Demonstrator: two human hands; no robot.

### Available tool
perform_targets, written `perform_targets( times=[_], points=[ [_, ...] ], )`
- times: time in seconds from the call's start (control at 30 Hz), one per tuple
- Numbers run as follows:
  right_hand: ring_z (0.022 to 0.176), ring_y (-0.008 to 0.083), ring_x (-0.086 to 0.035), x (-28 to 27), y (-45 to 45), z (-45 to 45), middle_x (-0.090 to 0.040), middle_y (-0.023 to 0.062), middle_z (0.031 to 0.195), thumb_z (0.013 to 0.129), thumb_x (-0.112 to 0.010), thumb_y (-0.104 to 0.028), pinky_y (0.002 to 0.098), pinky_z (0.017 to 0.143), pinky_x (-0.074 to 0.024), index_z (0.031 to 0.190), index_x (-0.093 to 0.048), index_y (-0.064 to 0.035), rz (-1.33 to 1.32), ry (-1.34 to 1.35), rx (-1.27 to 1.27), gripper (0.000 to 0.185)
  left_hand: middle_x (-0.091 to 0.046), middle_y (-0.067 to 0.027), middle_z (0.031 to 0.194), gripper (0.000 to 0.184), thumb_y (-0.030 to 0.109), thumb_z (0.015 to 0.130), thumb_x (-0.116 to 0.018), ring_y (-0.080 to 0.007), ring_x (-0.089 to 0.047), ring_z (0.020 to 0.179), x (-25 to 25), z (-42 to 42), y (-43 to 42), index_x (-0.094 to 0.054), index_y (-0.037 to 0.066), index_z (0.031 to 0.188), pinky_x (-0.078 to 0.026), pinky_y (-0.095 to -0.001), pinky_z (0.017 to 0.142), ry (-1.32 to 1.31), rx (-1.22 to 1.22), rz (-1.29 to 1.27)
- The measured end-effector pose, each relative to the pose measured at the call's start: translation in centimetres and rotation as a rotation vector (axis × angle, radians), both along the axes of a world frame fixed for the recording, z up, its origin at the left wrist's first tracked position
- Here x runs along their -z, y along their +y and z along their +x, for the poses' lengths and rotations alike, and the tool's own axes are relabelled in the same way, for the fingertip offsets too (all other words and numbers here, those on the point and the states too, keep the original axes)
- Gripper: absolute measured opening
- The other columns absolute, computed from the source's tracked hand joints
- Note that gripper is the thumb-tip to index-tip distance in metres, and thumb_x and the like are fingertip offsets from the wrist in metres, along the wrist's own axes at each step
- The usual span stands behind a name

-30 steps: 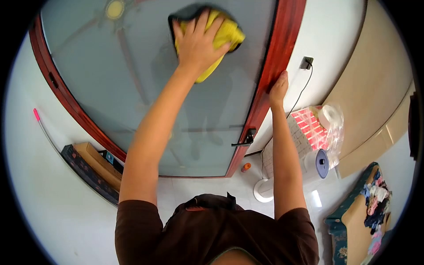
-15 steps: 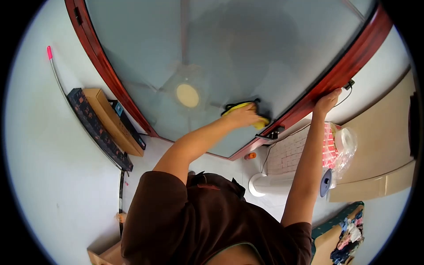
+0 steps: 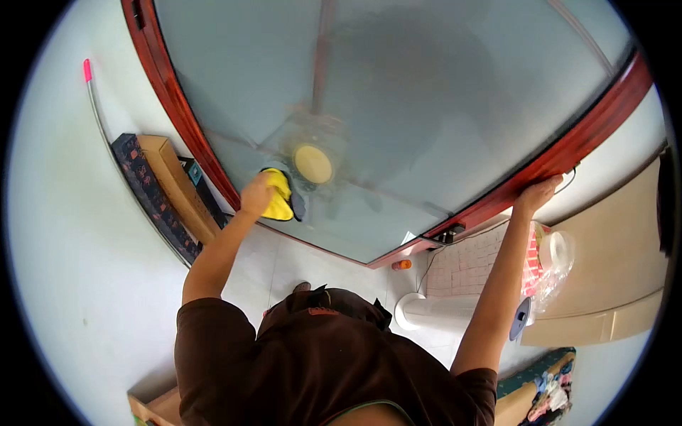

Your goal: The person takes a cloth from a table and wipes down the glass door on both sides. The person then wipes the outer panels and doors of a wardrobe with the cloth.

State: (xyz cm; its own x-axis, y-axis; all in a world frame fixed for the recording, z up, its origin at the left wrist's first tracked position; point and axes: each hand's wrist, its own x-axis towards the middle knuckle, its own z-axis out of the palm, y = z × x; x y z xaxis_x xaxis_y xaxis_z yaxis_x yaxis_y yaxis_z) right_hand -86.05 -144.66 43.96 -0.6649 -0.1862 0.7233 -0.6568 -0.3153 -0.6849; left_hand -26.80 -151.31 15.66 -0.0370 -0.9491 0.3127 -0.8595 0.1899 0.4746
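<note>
My left hand point(image 3: 257, 194) is closed on a yellow cloth point(image 3: 280, 200) with a dark edge and grey underside. It presses the cloth against the frosted glass pane point(image 3: 405, 92) of a door, low and near the left side of the red-brown wooden frame point(image 3: 186, 121). My right hand point(image 3: 538, 194) grips the outer edge of the door's right stile point(image 3: 490, 200), its fingers partly hidden behind the wood. A dark door handle point(image 3: 449, 234) sits on that stile, below and left of my right hand.
Long boxes point(image 3: 167, 188) lean at the left wall beside a pole with a pink grip point(image 3: 87, 71). At right are a white cylindrical bin point(image 3: 433, 310), a plastic-wrapped roll point(image 3: 555, 250) and a box of clothes point(image 3: 550, 397). An orange bottle point(image 3: 402, 265) lies on the floor.
My left hand has slid the yellow cloth leftward across the glass, from near the handle side to the left side. My right hand stays on the door's edge. The view has shifted slightly.
</note>
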Motion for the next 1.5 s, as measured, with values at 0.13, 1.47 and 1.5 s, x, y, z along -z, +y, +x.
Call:
perform_targets(
  times=[0.13, 1.47, 1.5],
  points=[
    [0.12, 0.0346, -0.051, 0.0, 0.1, -0.3, -0.05, 0.0266, 0.134, 0.104, -0.023, -0.049, 0.0388, 0.104, -0.0396, 0.133, -0.044, 0.0124, 0.016, -0.01, -0.033, 0.071, -0.068, -0.02, 0.1, 0.037, 0.03, 0.087, -0.057, -0.0324, -0.066, 0.09, -1.5, 6.7, -0.5, -0.065, -0.001, 0.105, -0.051, -0.0402, 0.078, 0.734, -0.558, 0.022],
    [0.093, 0.0344, -0.06, 2.3, -1.3, -5.3, -0.065, 0.0234, 0.105, 0.105, -0.025, -0.042, 0.0433, 0.082, -0.0485, 0.119, -0.058, 0.0075, 0.135, -0.051, 0.168, 0.061, -0.059, -0.0214, 0.123, 0.076, 0.061, 0.094, -0.047, -0.033, -0.059, 0.104, -12.0, 7.5, -16.1, -0.053, -0.008, 0.125, -0.045, -0.0399, 0.091, 1.496, -0.793, -0.51],
    [0.088, 0.0337, -0.06, 3.1, -1.3, -7.2, -0.067, 0.0224, 0.1, 0.105, -0.026, -0.04, 0.0437, 0.078, -0.0488, 0.117, -0.059, 0.0068, 0.19, -0.052, 0.158, 0.059, -0.059, -0.0247, 0.121, 0.072, 0.057, 0.095, -0.046, -0.0346, -0.058, 0.103, -13.4, 8.9, -17.5, -0.052, -0.01, 0.122, -0.044, -0.0436, 0.089, 1.34, -0.748, -0.446]
  ],
)
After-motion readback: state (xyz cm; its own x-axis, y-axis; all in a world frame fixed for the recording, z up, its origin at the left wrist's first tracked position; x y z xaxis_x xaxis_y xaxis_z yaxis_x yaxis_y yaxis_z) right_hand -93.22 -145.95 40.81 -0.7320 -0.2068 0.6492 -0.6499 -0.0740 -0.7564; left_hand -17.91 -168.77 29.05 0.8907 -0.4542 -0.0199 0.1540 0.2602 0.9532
